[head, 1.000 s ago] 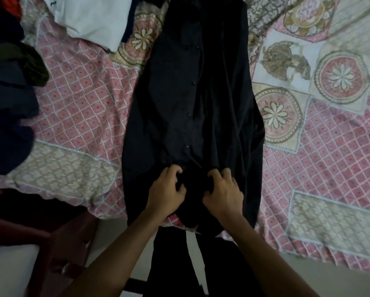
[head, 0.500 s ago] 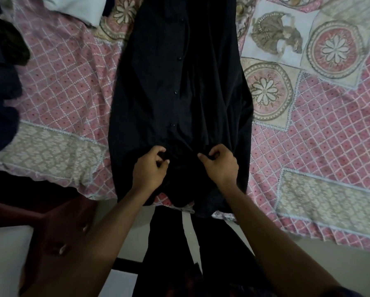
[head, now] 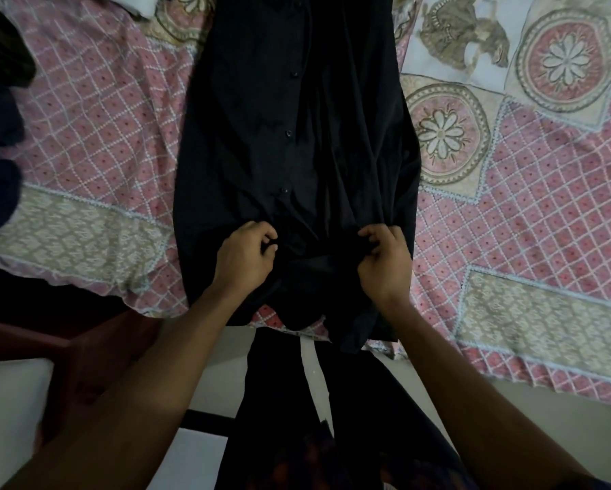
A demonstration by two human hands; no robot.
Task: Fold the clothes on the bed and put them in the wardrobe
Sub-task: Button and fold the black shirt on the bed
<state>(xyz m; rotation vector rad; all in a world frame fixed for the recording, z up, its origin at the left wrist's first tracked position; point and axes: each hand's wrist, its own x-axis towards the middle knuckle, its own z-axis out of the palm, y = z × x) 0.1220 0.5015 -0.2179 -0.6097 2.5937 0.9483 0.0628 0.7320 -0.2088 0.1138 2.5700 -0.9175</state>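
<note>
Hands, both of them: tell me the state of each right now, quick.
Left hand: closed, pinching the black shirt.
Right hand: closed, gripping the same shirt.

a single wide-angle camera, worn on the head, looks forward and steeply down from above the near edge of the bed (head: pixel 84 143). it sits close: both forearms enter from the bottom corners, and the left hand (head: pixel 243 259) and right hand (head: pixel 385 267) lie just below mid-frame. a black button-up shirt (head: pixel 279 118) runs up the centre to the far edge of the view. a strip of floor (head: pixel 587 429) shows nearest, at the bottom. the bed's near edge slopes down towards the right.
</note>
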